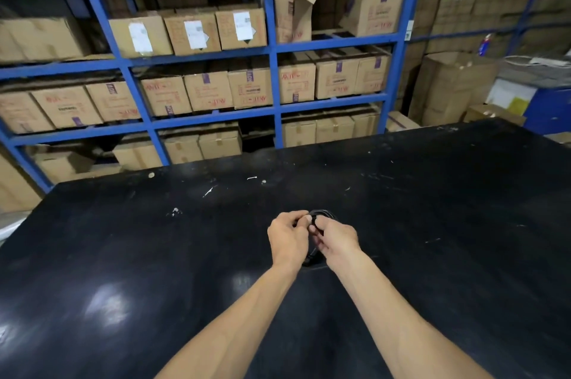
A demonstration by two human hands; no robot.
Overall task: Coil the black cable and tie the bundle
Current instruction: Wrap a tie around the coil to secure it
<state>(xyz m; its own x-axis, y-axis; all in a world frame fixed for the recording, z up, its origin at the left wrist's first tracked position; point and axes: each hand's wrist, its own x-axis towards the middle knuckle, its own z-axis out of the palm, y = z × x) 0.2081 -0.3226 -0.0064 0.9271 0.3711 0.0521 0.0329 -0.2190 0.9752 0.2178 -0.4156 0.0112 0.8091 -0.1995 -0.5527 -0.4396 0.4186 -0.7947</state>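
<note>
Both arms outstretched over table; left hand, right hand grip pinching black cable.

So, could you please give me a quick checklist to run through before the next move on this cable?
1. Left hand on the black cable: ok.
2. Right hand on it too: ok.
3. Cable gathered into loops: ok, loops show beyond the fingers.
4. Tie in place around the bundle: cannot tell, black on black.
5. Loose end tucked in: cannot tell, hidden between the hands.
6. Bare table around the work: ok.
</note>
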